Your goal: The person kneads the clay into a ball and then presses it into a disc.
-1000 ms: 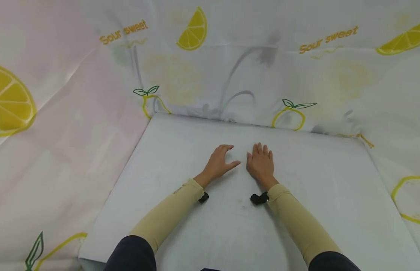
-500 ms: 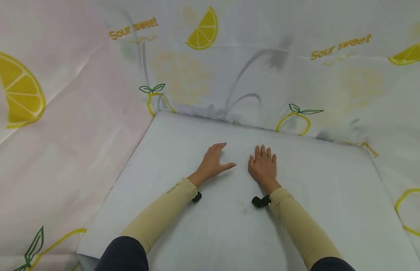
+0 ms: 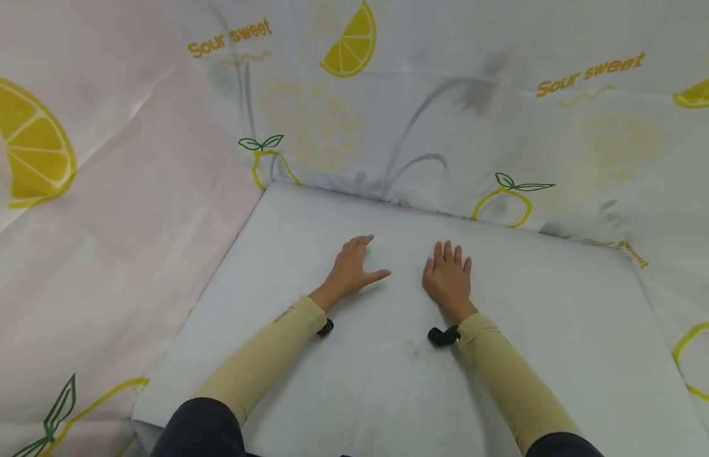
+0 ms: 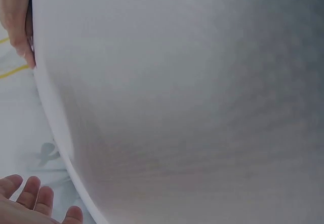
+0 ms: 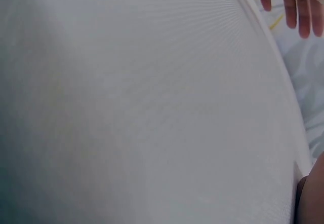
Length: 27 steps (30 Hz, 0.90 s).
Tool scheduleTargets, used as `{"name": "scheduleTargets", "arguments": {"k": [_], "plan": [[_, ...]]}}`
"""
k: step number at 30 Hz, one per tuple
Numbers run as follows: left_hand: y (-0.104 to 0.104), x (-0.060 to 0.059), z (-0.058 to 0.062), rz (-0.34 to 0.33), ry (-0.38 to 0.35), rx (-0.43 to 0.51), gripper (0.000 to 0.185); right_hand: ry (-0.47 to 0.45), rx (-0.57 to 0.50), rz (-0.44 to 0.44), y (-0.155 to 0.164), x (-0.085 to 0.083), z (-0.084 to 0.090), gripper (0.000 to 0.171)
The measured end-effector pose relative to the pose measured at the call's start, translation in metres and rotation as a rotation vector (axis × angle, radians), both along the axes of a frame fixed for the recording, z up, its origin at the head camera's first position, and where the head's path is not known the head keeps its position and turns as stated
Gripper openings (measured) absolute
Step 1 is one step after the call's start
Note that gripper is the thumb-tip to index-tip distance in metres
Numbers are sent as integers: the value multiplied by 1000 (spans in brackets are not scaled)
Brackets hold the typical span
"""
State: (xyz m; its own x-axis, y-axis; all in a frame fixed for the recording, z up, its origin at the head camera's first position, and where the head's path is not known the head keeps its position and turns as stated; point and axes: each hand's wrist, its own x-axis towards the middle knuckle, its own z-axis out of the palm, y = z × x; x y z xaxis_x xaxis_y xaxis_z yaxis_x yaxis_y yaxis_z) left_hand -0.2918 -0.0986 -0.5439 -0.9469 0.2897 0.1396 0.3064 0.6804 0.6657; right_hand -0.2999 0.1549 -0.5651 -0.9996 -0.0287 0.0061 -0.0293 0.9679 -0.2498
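Observation:
My left hand [image 3: 350, 270] is held over the white tabletop, thumb and fingers spread apart with nothing between them. To its right, my right hand [image 3: 448, 276] lies palm down on the white surface, fingers pointing away from me and nearly straight. A gap of bare surface separates the two. In the left wrist view, the left fingers [image 4: 35, 198] show loosely bent at the lower left, and the right hand [image 4: 17, 21] is at the upper left. The right wrist view catches the left hand's fingers [image 5: 298, 8] at the upper right and a sliver of the right hand [image 5: 314, 198].
The white tabletop [image 3: 365, 381] bears a faint brownish smudge near the middle. Fabric walls [image 3: 360, 127] printed with lemons and "Sour sweet" rise behind and on the left. A small black device [image 3: 443, 336] sits at the right wrist, another [image 3: 325, 328] at the left.
My left hand has moved left, away from the right hand, its thumb and fingers spreading slightly. The right hand stays almost where it was. The head view has shifted a little.

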Motion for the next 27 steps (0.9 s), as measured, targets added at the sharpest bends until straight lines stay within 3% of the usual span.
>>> {"name": "scheduleTargets", "arguments": {"k": [8, 22, 27], "plan": [[-2, -2, -1, 28, 84, -143, 97, -12, 13, -5, 1, -5, -4, 62], [-5, -7, 4, 50, 46, -119, 95, -13, 25, -18, -1, -11, 0, 63], [-7, -4, 0, 48, 31, -117, 95, -30, 30, -12, -1, -9, -4, 63]]}}
